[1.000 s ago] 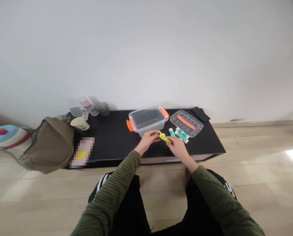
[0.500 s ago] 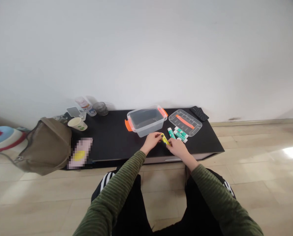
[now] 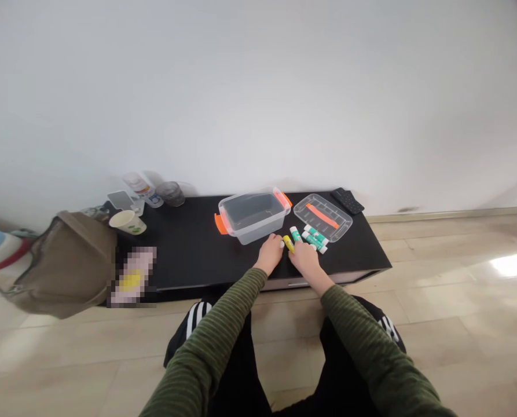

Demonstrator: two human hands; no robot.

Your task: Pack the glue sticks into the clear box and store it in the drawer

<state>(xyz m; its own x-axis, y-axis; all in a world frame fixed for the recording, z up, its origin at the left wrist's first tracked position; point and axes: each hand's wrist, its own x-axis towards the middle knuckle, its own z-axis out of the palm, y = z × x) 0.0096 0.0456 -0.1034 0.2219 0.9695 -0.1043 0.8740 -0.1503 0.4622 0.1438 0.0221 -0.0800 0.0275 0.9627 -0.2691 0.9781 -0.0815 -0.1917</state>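
My right hand is closed on a yellow glue stick, whose upper end sticks out past the fingers over the black cabinet top. Close on its left, my left hand is curled, and a small white piece shows at its fingertips; the rest of that piece is hidden. Several green-and-white glue sticks lie just beyond and right of my right hand. Behind my hands stands a clear plastic box without its lid, its orange clips folded outward. The clear lid with an orange handle lies to its right.
A black cabinet stands against the white wall. On its left are a paper cup, a dark glass, a spray bottle and a brown bag. A dark keypad-like object lies at the back right.
My left hand has come off the yellow glue stick and turned inward, with a white piece at its fingertips. The yellow stick stays in my right hand. The view has shifted slightly.
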